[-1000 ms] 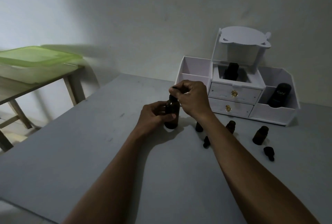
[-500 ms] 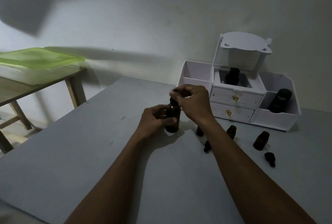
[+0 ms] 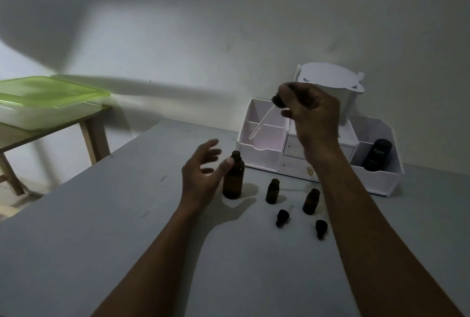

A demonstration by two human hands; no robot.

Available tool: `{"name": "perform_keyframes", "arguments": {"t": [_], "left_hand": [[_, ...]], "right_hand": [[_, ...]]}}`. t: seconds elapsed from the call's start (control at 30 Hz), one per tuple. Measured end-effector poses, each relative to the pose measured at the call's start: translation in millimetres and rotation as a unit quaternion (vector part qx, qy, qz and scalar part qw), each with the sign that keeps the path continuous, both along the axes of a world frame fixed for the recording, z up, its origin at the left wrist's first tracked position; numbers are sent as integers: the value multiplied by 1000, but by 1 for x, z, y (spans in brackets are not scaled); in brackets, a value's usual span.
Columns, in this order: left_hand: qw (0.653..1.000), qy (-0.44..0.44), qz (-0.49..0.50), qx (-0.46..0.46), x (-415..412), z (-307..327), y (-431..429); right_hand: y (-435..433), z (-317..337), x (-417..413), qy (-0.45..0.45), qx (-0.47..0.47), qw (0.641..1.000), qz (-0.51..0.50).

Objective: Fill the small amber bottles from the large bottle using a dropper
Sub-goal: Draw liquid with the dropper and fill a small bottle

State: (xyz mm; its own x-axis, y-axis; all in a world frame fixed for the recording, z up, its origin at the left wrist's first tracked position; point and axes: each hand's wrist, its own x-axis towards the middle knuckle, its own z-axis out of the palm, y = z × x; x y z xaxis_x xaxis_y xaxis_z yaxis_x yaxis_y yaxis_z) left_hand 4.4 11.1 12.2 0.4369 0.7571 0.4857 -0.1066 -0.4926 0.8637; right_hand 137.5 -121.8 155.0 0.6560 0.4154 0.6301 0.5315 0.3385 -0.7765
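Dropper lifted out of large bottle, pinched by right hand; left hand released.

The only readable text is "Kahf", in pale letters on a black bottle standing in the right compartment of a white organizer. Smaller print beneath is illegible.
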Motion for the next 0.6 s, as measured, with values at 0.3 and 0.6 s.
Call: {"name": "perform_keyframes", "arguments": {"t": [0.3,0.6], "left_hand": [[977,-109,-2,184,20,18,-69],[985,152,-68,-54,51,-9,-89]], "right_hand": [[-42,-18,35,53,-43,997,-26],[-43,-31,43,26,-116,993,-18]]}}
